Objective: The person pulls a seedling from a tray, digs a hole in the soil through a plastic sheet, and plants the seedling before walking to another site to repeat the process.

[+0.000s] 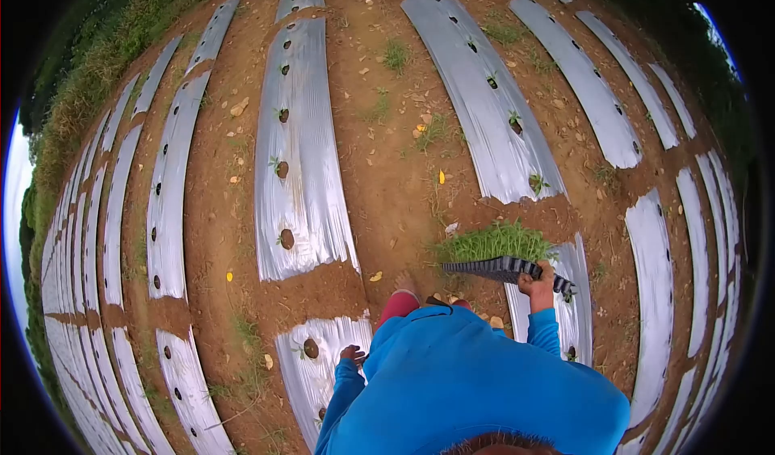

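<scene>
My right hand [539, 282] is closed on the near right edge of a black seedling tray [500, 268]. The tray is full of green seedlings [502, 242], with their leaves pointing away from me. It hangs over the soil and the end of a silver plastic-covered bed [575, 326] on my right. My left hand [353, 355] is low beside my body, near the edge of another silver-covered bed [295, 346]. Its fingers look apart, and I see nothing held in them. A round planting hole [311, 348] lies just left of that hand.
Silver mulch strips with planting holes run in rows on both sides. Small plants stand in some holes, such as a seedling [538, 183] ahead right. A brown soil path [387, 172] with fallen leaves and weeds runs ahead. My bare foot [405, 282] is on it.
</scene>
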